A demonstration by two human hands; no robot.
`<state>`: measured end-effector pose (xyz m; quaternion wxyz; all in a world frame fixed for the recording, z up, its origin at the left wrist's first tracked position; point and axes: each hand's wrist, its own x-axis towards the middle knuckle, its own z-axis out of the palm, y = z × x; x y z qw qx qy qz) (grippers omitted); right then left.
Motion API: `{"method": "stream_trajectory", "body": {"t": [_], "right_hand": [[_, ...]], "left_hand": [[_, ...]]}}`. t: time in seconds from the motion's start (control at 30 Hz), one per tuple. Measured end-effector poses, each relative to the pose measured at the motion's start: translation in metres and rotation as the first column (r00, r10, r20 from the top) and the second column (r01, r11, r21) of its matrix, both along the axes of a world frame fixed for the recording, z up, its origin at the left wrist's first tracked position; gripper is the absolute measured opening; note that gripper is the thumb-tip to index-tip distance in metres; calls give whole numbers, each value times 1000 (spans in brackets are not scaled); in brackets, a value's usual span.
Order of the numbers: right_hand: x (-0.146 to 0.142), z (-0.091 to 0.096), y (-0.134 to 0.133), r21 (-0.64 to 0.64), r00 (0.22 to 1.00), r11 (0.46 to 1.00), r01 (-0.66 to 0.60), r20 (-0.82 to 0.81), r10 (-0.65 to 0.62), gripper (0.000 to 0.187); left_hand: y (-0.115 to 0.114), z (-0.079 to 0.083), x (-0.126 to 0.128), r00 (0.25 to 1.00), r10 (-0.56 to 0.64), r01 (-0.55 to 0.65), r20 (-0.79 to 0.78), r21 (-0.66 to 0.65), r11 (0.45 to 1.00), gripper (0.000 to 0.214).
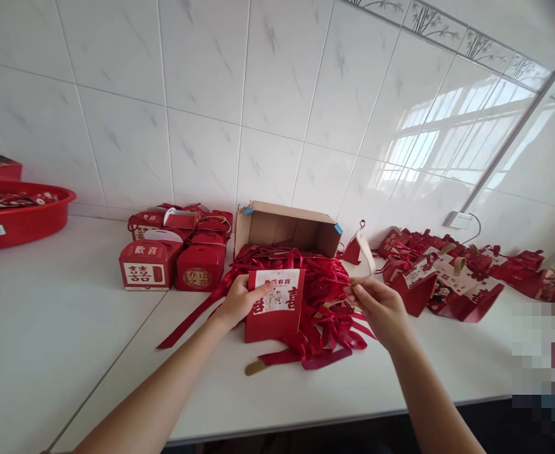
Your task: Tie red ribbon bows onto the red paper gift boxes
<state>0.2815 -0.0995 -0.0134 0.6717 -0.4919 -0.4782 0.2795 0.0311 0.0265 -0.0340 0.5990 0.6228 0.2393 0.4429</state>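
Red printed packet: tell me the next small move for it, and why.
Probably bring the pale strap leftward to the red printed packet: the right hand holds the strap off to one side, while the left hand holds the packet.

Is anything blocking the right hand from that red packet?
Nothing visible blocks it: between the right hand and the red packet shows only the ribbon heap, seemingly lower, on the table.
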Motion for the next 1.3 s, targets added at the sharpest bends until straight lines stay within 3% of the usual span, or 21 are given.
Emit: {"method": "stream_trajectory", "body": {"t": [0.13, 0.27, 0.37, 0.5, 0.77, 1.0, 1.3], "right_hand": [[-31, 8, 42, 94, 917, 962, -255, -293, 272, 23], [-47, -17, 68, 188, 782, 905, -381, -458, 424, 27], [-52, -36, 72, 184, 725, 891, -416, -525, 447, 26], [-53, -45, 70, 164, 768, 904, -394, -482, 422, 26], [-60, -45, 70, 185, 857, 959, -216, -435, 277, 24], [-58, -45, 65, 212, 959, 957, -197, -163, 234, 9], [-56, -43, 60, 160, 968, 955, -249, 7, 251, 12]], "left_hand": [[-8, 5, -6, 983, -182, 184, 25, -160, 970, 34], [-21, 12, -8, 896, -444, 440, 10, -155, 885, 52], [-27, 16, -7, 873, -486, 480, -50, -99, 872, 57], [-29, 17, -6, 871, -484, 477, -84, -92, 874, 59], [-28, 16, -5, 835, -549, 545, -27, -91, 833, 57], [-26, 13, -6, 846, -533, 526, -14, -145, 838, 63], [-27, 11, -7, 852, -522, 517, 25, -196, 833, 70]]}}
